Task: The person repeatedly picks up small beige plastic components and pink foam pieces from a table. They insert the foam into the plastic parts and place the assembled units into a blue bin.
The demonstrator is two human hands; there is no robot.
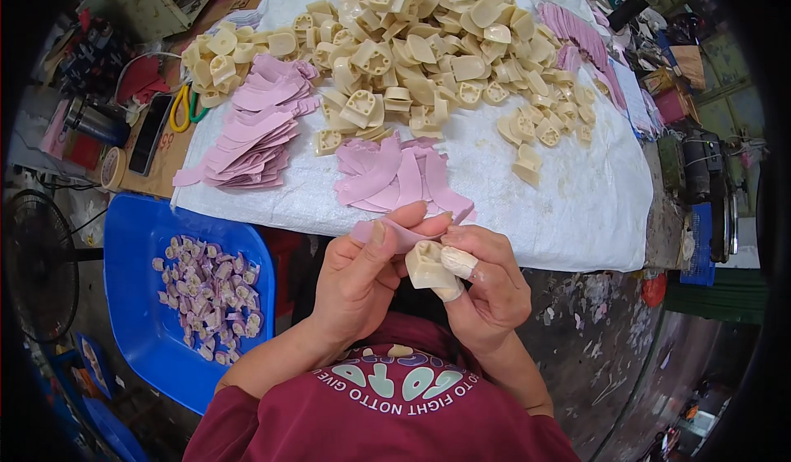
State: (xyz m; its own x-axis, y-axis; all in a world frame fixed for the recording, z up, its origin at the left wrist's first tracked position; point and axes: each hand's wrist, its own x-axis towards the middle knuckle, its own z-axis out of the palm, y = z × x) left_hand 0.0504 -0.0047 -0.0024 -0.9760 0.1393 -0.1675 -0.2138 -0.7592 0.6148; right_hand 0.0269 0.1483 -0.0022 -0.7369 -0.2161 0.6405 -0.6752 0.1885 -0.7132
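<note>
My left hand (pixel 353 285) pinches a pink strip (pixel 402 236) between thumb and fingers, just past the table's near edge. In my right hand (pixel 494 293) is a cream block heel (pixel 428 268), gripped by fingers whose tips are wrapped in pale tape. Strip and heel meet between the hands; whether they are stuck together I cannot tell. Just beyond lies a loose pile of pink strips (pixel 395 173), with a taller fanned stack of strips (pixel 255 128) to its left. A large heap of cream heels (pixel 437 46) covers the far middle of the table.
White cloth (pixel 577 223) covers the table. At lower left a blue tub (pixel 124 305) holds many pink-wrapped heels (pixel 210 289). Scissors (pixel 180 109), a phone (pixel 153 135) and a tape roll (pixel 113 168) lie on the left. A black fan (pixel 41 252) stands beside the tub.
</note>
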